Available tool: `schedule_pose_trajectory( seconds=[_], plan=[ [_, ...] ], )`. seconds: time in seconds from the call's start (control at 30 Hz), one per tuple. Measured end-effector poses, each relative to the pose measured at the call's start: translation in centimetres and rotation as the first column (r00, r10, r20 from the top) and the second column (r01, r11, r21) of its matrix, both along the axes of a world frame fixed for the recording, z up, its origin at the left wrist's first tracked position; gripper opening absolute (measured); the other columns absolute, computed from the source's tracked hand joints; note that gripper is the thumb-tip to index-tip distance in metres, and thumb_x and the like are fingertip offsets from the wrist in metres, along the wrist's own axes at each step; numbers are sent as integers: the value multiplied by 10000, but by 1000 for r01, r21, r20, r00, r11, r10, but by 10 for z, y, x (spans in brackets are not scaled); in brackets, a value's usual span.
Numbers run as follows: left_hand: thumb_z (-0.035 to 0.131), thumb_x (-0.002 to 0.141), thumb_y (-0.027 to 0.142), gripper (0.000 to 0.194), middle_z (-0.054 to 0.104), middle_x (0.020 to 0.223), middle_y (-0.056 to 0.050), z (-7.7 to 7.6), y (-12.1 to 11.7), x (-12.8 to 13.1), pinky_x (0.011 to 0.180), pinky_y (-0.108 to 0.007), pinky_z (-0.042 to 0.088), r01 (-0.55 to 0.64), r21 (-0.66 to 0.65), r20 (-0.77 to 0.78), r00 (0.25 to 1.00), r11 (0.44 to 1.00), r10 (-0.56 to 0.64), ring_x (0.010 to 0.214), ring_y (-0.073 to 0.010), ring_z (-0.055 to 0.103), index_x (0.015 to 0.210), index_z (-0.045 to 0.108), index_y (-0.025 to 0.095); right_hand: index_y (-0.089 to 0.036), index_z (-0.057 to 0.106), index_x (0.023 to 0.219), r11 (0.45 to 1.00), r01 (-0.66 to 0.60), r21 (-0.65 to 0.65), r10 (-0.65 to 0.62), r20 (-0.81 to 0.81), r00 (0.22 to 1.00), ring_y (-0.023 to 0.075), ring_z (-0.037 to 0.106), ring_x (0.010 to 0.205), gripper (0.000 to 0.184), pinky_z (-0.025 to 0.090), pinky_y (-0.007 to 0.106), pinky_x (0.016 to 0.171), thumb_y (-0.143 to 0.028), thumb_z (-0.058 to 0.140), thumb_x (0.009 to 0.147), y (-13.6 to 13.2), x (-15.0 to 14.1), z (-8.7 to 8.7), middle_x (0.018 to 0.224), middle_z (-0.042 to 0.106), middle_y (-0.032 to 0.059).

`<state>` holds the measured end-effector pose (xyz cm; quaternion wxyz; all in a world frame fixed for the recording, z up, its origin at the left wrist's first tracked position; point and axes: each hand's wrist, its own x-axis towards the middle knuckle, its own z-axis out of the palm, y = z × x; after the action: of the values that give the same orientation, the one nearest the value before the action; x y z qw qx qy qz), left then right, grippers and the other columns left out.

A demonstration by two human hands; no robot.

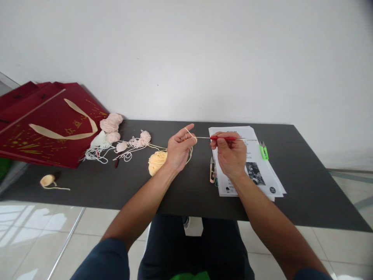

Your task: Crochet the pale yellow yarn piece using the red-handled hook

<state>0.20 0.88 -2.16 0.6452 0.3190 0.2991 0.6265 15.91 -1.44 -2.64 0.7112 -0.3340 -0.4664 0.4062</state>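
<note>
My right hand [232,155] grips a crochet hook [224,138] by its red handle, above a stack of printed sheets [256,155]. The hook's thin metal shaft points left and reaches my left hand [180,151]. Pale yellow yarn [190,132] loops over the raised index finger of that hand, whose thumb and other fingers are closed on the yarn. Any stitches at the fingertips are too small to make out. Just behind my left wrist lies a yellow ball of yarn [157,162], partly hidden by the forearm.
Pink yarn balls [110,123] and tangled white yarn [98,149] lie left, beside a dark red paper bag [49,124]. A small cream crocheted piece [47,180] rests near the front edge. Green thread snips [264,151] lie on the papers; another pair of snips [212,171] lies at their left side.
</note>
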Motion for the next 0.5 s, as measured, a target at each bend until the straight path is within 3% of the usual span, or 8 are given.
schedule_pose_trajectory(
  seconds=[0.2, 0.5],
  plan=[
    [853, 611, 111, 485, 643, 685, 33, 2, 1, -3, 643, -244, 407, -22, 77, -75, 997, 997, 28, 668, -86, 541, 1085, 826, 210, -275, 721, 927, 998, 0, 60, 0, 3, 1000, 127, 697, 670, 82, 550, 302, 597, -281, 795, 893, -3, 0, 2, 917, 786, -14],
    [770, 605, 98, 459, 644, 656, 12, 3, 1, -10, 585, -246, 331, 99, 103, -113, 990, 990, -88, 605, -85, 487, 1049, 839, 191, -269, 695, 910, 999, -41, -9, 41, -22, 999, 117, 655, 638, 153, 507, 282, 561, -348, 823, 883, -5, 0, 5, 870, 774, -18]
  ],
)
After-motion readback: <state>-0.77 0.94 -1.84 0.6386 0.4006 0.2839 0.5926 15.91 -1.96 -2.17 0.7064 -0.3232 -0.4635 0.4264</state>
